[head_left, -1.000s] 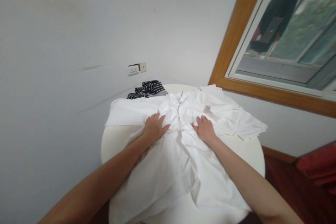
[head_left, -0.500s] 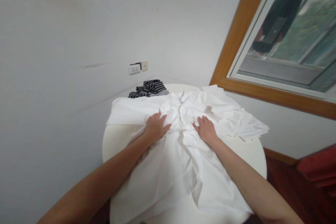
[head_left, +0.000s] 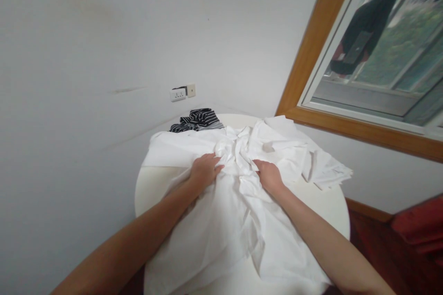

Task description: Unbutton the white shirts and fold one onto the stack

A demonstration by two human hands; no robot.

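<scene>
A white shirt (head_left: 211, 235), rumpled, lies spread over a round white table (head_left: 151, 189), its sleeves reaching out to both sides and its lower part towards me. On the left of its middle, my left hand (head_left: 203, 169) is closed on the cloth, the fingers curled into the folds. My right hand (head_left: 269, 176) grips the fabric on the other side, its fingertips partly hidden in the creases. Between the hands the cloth is bunched up in a ridge.
A black and white striped cloth (head_left: 199, 120) lies crumpled at the table's back edge, by the wall. Sockets (head_left: 177, 95) sit on the wall behind. To the right is a wood-framed window (head_left: 346, 125). Red fabric (head_left: 420, 223) shows at the lower right.
Both hands have gone from lying flat with spread fingers to closing on the shirt. The cloth between them is drawn closer together, and the right sleeve has shifted and creased.
</scene>
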